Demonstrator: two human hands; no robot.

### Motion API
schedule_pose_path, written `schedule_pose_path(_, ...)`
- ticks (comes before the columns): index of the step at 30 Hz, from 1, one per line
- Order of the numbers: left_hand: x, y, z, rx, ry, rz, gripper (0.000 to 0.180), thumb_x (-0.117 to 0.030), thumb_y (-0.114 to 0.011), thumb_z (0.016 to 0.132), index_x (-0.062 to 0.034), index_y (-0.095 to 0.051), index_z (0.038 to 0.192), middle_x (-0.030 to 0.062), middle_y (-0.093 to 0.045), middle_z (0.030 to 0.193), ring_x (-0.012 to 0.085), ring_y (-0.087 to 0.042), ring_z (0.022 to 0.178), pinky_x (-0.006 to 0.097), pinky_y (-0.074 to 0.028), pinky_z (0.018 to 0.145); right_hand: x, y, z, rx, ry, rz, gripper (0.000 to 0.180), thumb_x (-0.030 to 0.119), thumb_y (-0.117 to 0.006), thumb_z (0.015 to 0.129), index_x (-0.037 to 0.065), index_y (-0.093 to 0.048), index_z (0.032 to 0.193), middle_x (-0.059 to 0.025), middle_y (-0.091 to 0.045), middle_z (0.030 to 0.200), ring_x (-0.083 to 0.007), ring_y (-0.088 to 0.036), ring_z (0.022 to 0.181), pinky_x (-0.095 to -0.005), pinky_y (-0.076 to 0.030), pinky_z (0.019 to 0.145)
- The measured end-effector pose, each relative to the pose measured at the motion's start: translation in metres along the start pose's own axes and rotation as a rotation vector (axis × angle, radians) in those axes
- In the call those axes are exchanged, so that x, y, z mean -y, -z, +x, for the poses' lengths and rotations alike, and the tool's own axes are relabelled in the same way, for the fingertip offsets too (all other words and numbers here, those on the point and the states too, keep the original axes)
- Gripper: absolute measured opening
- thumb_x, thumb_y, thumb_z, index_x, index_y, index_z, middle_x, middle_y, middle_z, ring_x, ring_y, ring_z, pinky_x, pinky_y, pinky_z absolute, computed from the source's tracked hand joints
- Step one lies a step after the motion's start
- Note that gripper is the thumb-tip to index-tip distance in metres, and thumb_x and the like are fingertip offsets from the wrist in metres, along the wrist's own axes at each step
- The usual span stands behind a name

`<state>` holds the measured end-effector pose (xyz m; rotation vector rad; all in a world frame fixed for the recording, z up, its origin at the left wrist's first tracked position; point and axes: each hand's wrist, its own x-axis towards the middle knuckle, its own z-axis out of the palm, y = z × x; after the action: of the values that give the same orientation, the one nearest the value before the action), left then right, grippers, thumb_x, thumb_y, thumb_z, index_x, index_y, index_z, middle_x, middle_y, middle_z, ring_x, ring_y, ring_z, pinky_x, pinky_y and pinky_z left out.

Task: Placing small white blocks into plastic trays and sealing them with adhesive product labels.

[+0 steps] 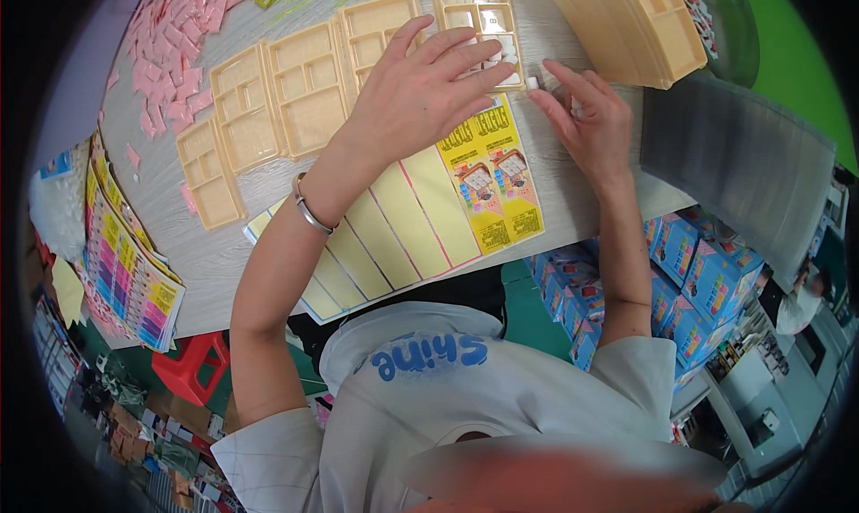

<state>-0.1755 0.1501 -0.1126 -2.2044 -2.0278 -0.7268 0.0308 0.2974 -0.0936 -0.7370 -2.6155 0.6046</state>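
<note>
My left hand (420, 93) lies spread, palm down, over the compartmented cream plastic trays. Its fingertips reach the rightmost tray (474, 16), where small white blocks (506, 46) fill part of the lower compartments; the fingers hide some of them. Just right of that tray is my right hand (592, 119), its fingers curled with small white pieces showing in the palm. One white block (534, 83) sits at its thumb tip. Below the hands, a yellow printed sticker sheet (488, 178) lies on the table, partly covered by my left forearm.
More cream trays (309, 119) stand in a row at left. Many pink sachets (174, 52) are heaped at the far left. A stack of nested trays (617, 30) is at the far right. Colourful printed sheets (134, 271) hang at the left edge; blue boxes (689, 271) stand at lower right.
</note>
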Motion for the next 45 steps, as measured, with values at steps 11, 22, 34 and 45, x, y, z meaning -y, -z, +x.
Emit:
schedule_pose_path(11,0.003,0.008,0.0,-0.048,0.119,-0.031,0.037,-0.036,-0.061,0.098,-0.0218,-0.068,0.132,-0.0028,-0.059,0.145,0.0218,-0.049,0.138,0.053,-0.028,0.12,0.012,0.002,0.003,-0.06,0.029,0.118,0.021,0.012,-0.082,0.085,0.011,-0.078,0.106,-0.0052,-0.062,0.072,-0.0161,-0.059,0.059,-0.0298,-0.046,0.052)
schedule_pose_path(22,0.003,0.0,-0.002,0.039,0.181,0.053,0.043,-0.037,-0.059,0.101,-0.0239,-0.061,0.141,-0.0012,-0.055,0.151,0.0256,-0.047,0.141,0.057,-0.027,0.119,0.031,-0.017,0.019,0.008,0.159,0.083,0.022,0.011,-0.082,0.084,0.012,-0.077,0.105,-0.0051,-0.065,0.073,-0.0179,-0.062,0.059,-0.0306,-0.047,0.052)
schedule_pose_path(34,0.003,-0.006,-0.002,0.014,0.204,0.015,0.044,-0.036,-0.06,0.1,-0.0196,-0.062,0.141,-0.0003,-0.06,0.143,0.0246,-0.049,0.138,0.055,-0.028,0.118,0.033,-0.023,0.025,0.008,0.179,0.059,0.013,0.009,-0.081,0.085,0.011,-0.078,0.098,-0.0048,-0.065,0.074,-0.0194,-0.062,0.059,-0.0311,-0.048,0.053)
schedule_pose_path(45,-0.011,0.006,-0.001,0.246,0.13,0.039,0.069,-0.046,-0.061,0.097,-0.0183,-0.041,0.157,-0.0006,-0.036,0.165,0.0279,-0.028,0.154,0.06,-0.02,0.123,0.022,-0.017,0.02,0.023,0.187,0.142,0.019,0.009,-0.078,0.087,0.011,-0.079,0.106,-0.0051,-0.061,0.071,-0.0177,-0.059,0.058,-0.0315,-0.045,0.052)
